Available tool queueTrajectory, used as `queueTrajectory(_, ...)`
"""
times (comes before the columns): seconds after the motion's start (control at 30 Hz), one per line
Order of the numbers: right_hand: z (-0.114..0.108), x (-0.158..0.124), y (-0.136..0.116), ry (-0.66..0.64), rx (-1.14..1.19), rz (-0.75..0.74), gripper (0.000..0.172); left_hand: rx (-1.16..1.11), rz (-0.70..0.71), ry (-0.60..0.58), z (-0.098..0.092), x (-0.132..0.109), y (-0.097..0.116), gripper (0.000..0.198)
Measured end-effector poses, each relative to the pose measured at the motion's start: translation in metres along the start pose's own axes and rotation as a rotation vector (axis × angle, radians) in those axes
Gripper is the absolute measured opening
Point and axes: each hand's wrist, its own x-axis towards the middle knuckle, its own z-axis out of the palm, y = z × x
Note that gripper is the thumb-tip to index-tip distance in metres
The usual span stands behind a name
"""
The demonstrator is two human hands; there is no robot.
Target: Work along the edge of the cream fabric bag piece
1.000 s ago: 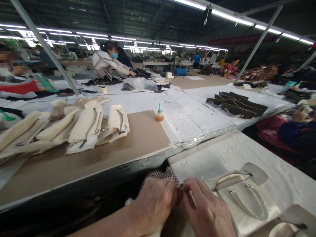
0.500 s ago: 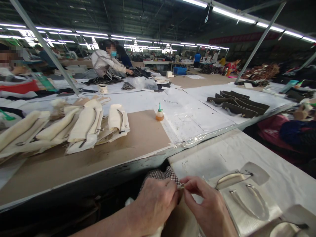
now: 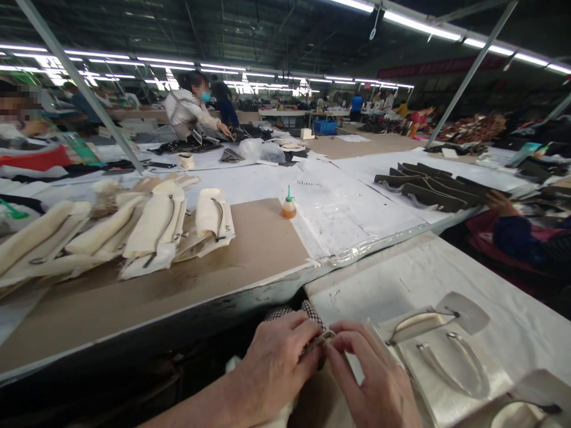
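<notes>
A long factory workroom stretches ahead under rows of fluorescent lights [image 3: 419,24], with a long work table [image 3: 250,249] topped in brown board and white sheeting running from 9 o'clock toward 12. At 11 o'clock, a co-worker [image 3: 187,107] in a pale jacket leans over the far end, and at 2 o'clock a second person's hand [image 3: 499,205], with a dark blue sleeve, reaches toward a row of dark strips [image 3: 428,190]. On the table at 10 o'clock lie cream padded panels [image 3: 156,223], each marked by a dark curved line, and near 12 stands a small glue bottle [image 3: 289,208] with a green nozzle. A white-covered bench [image 3: 428,279] fills 3 to 4 o'clock, holding pale satin-like panels [image 3: 446,359] with curved metal frames (their exact purpose is hard to tell).

At 6 o'clock, the left hand [image 3: 276,365] and right hand [image 3: 375,374] close in together, their fingers pinching a small pale curved fitting [image 3: 323,340] at the edge of checked fabric [image 3: 289,312]. The work in hand appears to be fitting these together; the next move seems to call for a firm seating of the piece before either hand lets go.
</notes>
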Motion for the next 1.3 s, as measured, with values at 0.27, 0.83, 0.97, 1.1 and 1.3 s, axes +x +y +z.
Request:
queueTrajectory(0.27, 0.006, 0.001, 0.002, 0.057, 0.008, 0.033, 0.025, -0.175, 0.021, 0.027, 0.003, -0.001, -0.001, 0.013)
queueTrajectory(0.83, -0.003, 0.010, -0.003, -0.012, 0.131, 0.224, 0.016, -0.118, 0.121, -0.039, -0.005, 0.008, -0.005, 0.012)
queueTrajectory(0.97, -0.005, 0.020, 0.002, -0.042, 0.167, 0.164, 0.013, -0.064, 0.106, -0.091, -0.007, 0.022, -0.009, 0.005)
queueTrajectory(1.1, -0.015, 0.027, 0.005, -0.077, 0.122, 0.162, 0.017, 0.027, 0.096, -0.082, -0.006, 0.031, -0.010, 0.011)
queueTrajectory(1.3, 0.001, -0.025, -0.011, 0.080, -0.084, 0.067, 0.059, 0.211, -0.023, 0.064, -0.001, 0.029, -0.018, 0.018)
